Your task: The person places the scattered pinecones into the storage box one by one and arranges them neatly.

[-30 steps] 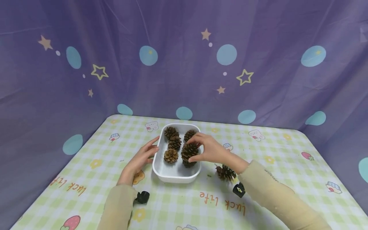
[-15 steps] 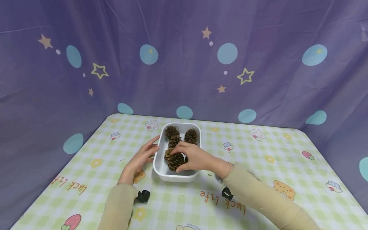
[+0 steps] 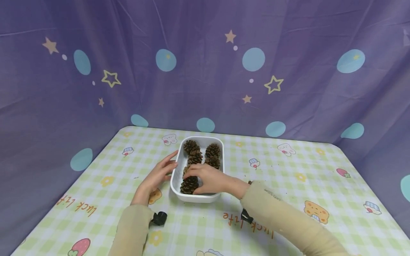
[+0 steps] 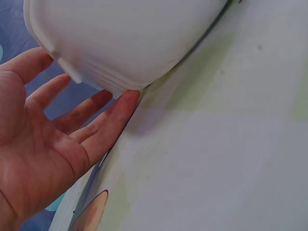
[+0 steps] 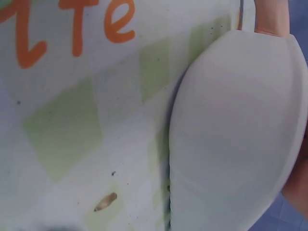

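Note:
A white rectangular tray [image 3: 196, 199] stands on the table with several brown pine cones in it. My right hand [image 3: 211, 179] reaches in over its right side and holds a dark pine cone [image 3: 188, 186] low in the near left corner. Behind that, a lighter pine cone [image 3: 185, 170] is mostly covered by the fingers. Farther back, pine cones [image 3: 195, 157] line the left side, and two more pine cones [image 3: 213, 151] sit at the right. My left hand [image 3: 157, 176] touches the tray's left outer wall with extended fingers, as the left wrist view also shows.
Another pine cone [image 3: 250, 182] lies right of the tray, nearly all hidden by the right sleeve [image 3: 275, 209]. Black wrist cameras [image 3: 159, 218] hang under both wrists. A small brown scrap [image 5: 106, 201] lies on the checked tablecloth [image 3: 320, 177]. A purple curtain [image 3: 205, 89] rises behind.
My right hand has carried the pine cone from the tray's right side to its near left corner and lower. Two pine cones at the right are now uncovered. My left hand stays put.

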Available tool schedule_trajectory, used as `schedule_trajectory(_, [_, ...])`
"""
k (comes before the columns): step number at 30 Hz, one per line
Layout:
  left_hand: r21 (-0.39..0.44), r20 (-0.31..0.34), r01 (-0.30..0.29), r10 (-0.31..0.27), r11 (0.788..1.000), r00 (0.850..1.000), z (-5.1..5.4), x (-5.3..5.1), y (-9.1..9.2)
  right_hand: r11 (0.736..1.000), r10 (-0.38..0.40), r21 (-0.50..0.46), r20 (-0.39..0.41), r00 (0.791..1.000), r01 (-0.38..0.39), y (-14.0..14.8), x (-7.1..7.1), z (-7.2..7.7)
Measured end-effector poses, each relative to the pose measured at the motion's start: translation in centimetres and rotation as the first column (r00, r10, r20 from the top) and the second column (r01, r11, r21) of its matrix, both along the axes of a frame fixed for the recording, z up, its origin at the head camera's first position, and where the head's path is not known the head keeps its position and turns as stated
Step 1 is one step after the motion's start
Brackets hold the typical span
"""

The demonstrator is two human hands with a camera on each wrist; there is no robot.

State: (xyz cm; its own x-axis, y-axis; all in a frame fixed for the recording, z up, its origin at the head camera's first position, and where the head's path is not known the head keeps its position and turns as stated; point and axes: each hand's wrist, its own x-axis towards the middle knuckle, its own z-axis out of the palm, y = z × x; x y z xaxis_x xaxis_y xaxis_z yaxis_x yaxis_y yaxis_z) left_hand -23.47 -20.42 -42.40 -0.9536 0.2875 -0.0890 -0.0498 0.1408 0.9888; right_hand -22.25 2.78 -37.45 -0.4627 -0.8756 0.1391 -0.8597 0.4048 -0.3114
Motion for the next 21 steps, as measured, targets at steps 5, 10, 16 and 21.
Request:
schedule_trajectory(5, [0.004, -0.006, 0.007, -0.007, 1.0, 1.0, 0.0, 0.0, 0.0, 0.999, -0.015, 0.043, -0.085, 0.996, 0.019, -0.6, -0.2, -0.5])
schedule_trajectory(10, [0.001, -0.007, 0.008, -0.008, 1.0, 1.0, 0.0, 0.0, 0.0, 0.996, -0.029, 0.074, -0.171, 0.985, 0.042, -1.1, -0.3, -1.0])
schedule_trajectory(16, [-0.005, -0.008, 0.007, -0.007, 1.0, 1.0, -0.1, 0.0, -0.1, 0.993, -0.053, 0.087, -0.244, 0.968, 0.077, -1.3, -0.3, -1.4])
schedule_trajectory(21, [0.0, -0.009, 0.009, -0.009, 1.0, 1.0, -0.1, 0.0, -0.1, 0.993, -0.102, 0.046, -0.173, 0.98, 0.112, -0.7, -0.1, -0.7])
